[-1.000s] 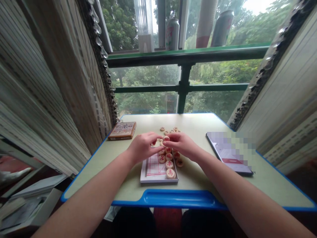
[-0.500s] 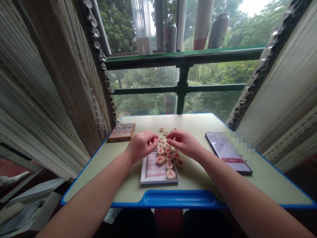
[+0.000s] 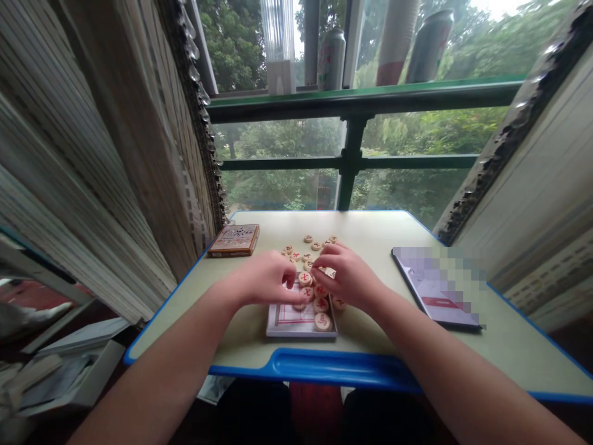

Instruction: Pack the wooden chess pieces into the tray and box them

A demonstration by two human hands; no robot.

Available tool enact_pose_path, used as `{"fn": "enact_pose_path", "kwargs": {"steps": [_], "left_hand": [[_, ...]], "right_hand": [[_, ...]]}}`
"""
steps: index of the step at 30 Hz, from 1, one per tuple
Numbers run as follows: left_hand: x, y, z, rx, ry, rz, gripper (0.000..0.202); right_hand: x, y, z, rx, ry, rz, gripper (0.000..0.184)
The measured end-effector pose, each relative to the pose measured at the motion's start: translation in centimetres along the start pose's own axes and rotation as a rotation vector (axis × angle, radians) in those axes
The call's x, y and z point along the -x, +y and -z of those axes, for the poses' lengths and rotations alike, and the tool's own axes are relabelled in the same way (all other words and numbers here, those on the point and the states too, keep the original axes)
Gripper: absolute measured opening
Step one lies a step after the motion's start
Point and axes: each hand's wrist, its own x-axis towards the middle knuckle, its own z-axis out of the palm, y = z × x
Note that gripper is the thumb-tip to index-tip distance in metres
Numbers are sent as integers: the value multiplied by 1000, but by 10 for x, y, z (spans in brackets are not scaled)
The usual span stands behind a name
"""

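Observation:
Round wooden xiangqi pieces [image 3: 322, 321] with red characters lie in and around a shallow white tray [image 3: 273, 332], its inside printed with red grid lines. Over the tray's left side is my left hand [image 3: 264, 276], fingers bent and thumb stretched against a red piece [image 3: 306, 293]; a gap separates thumb and index finger. My right hand [image 3: 349, 272] curves over the tray's right side, with a pale piece showing between its parted thumb and fingers. Beyond the hands, more loose pieces [image 3: 316, 245] are scattered on the table. My fingers partly hide several pieces.
A brown patterned box [image 3: 234, 240] sits at the table's [image 3: 194, 327] back left. On the right lies a phone or tablet [image 3: 424, 296]. A blue trough [image 3: 343, 364] runs along the front edge. Cans [image 3: 430, 46] stand on the window ledge; curtains hang on both sides.
My left hand has come down and nearer me, its thumb now over the red pieces in the tray. My right hand has lowered slightly towards the tray's right side. The view has shifted a little.

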Motion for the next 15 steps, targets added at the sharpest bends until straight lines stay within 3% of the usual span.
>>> {"fn": "enact_pose_path", "kwargs": {"steps": [5, 15], "left_hand": [[2, 6, -9, -152, -62, 50, 36], [0, 7, -7, -26, -55, -3, 14]], "right_hand": [[-1, 2, 6, -36, 111, -7, 16], [0, 1, 8, -87, 147, -11, 15]]}}
